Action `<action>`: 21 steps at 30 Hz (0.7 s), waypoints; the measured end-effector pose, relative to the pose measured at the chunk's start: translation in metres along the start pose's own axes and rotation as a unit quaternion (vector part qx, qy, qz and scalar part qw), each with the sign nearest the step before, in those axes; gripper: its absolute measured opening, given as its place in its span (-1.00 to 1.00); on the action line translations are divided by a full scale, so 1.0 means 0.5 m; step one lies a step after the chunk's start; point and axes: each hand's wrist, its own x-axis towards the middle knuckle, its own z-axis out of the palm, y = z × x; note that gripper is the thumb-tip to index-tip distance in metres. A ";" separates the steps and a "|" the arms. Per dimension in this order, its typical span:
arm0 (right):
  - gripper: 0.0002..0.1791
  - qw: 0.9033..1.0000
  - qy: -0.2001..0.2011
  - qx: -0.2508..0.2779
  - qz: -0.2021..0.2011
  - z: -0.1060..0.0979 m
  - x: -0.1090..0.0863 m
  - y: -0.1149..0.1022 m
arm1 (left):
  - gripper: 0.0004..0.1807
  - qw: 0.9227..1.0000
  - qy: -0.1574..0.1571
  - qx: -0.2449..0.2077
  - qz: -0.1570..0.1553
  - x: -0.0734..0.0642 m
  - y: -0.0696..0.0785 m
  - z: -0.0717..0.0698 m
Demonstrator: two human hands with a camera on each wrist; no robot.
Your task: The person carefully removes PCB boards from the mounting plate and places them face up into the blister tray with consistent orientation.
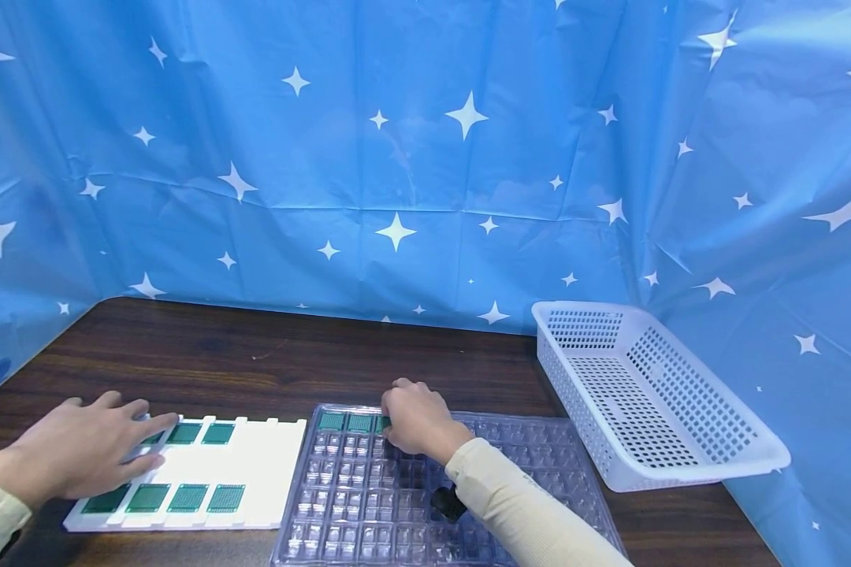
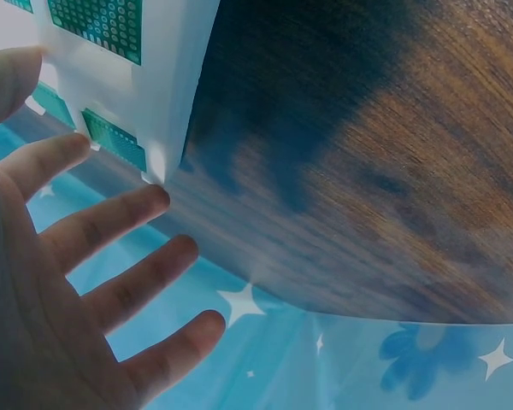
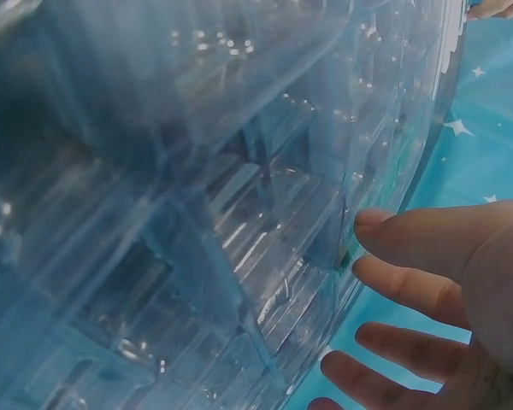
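Note:
A white slotted holder (image 1: 269, 465) lies at the left with small green perforated circuit boards (image 1: 187, 498) in two rows. My left hand (image 1: 95, 449) spreads its fingers over the holder's left end; in the left wrist view its fingertips (image 2: 150, 201) are right at the holder's edge and nothing is gripped. Over the back row of a clear plastic compartment tray (image 1: 340, 504), my right hand (image 1: 418, 417) pinches a green circuit board (image 1: 381, 424) at the third compartment, thumb and forefinger at its edges. The hand partly hides this board. Two more green boards (image 1: 345, 423) lie in the compartments to its left.
A white perforated plastic basket (image 1: 652, 394) stands right of the tray, its near end past the tray's right edge. Dark wood tabletop (image 1: 255, 354) runs behind the holder and tray. A blue curtain with white stars (image 1: 425, 157) hangs behind the table and at both sides.

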 end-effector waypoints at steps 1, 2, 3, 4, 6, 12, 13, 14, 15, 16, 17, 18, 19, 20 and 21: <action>-0.78 1.000 0.000 0.000 0.000 0.000 0.000 0.000 | -0.12 1.000 0.000 0.000 -0.001 0.000 0.000 -0.002; -0.78 1.000 0.000 0.001 0.000 0.000 0.000 0.001 | -0.13 1.000 0.000 -0.001 -0.001 -0.001 0.001 -0.003; -0.79 1.000 -0.001 0.002 0.000 0.000 0.000 0.001 | -0.13 1.000 0.000 -0.001 -0.002 -0.002 0.001 -0.004; -0.79 1.000 -0.001 0.003 -0.001 0.000 0.000 0.002 | -0.14 1.000 0.000 -0.002 -0.002 -0.003 0.002 -0.005; -0.79 1.000 -0.001 0.001 -0.003 0.000 0.000 0.002 | -0.15 1.000 -0.001 -0.003 -0.002 -0.004 0.003 -0.007; -0.81 1.000 -0.004 -0.003 -0.008 -0.001 0.000 0.000 | -0.13 1.000 -0.004 -0.003 -0.001 -0.003 0.002 -0.006; -0.81 1.000 -0.004 -0.004 -0.007 -0.002 0.000 -0.001 | -0.13 1.000 -0.005 -0.004 -0.001 -0.002 0.002 -0.006; -0.81 1.000 -0.004 -0.005 -0.007 -0.002 0.000 -0.001 | -0.11 1.000 -0.007 -0.003 -0.001 -0.002 0.001 -0.005; -0.81 1.000 -0.004 -0.007 -0.008 -0.002 0.000 -0.001 | -0.11 1.000 -0.008 -0.002 -0.001 -0.001 0.001 -0.004; -0.81 1.000 -0.003 -0.008 -0.008 -0.003 0.000 -0.002 | -0.10 1.000 -0.009 -0.002 -0.001 0.000 0.001 -0.003; -0.82 1.000 -0.002 -0.008 -0.008 -0.004 0.000 -0.003 | -0.11 1.000 -0.009 -0.001 -0.002 0.000 0.001 -0.002; -0.83 1.000 -0.002 -0.009 -0.010 -0.005 0.001 -0.004 | -0.13 1.000 -0.007 -0.002 -0.002 0.000 0.001 -0.002; -0.84 1.000 0.000 -0.009 -0.011 -0.006 0.001 -0.005 | -0.13 1.000 -0.007 -0.002 -0.001 0.000 0.001 -0.002; -0.84 1.000 0.000 -0.010 -0.012 -0.008 0.001 -0.008 | -0.13 1.000 -0.008 -0.002 -0.001 0.001 0.000 -0.002; -0.85 1.000 0.000 -0.010 -0.014 -0.011 0.002 -0.012 | -0.12 1.000 -0.008 -0.003 0.000 0.000 0.001 -0.002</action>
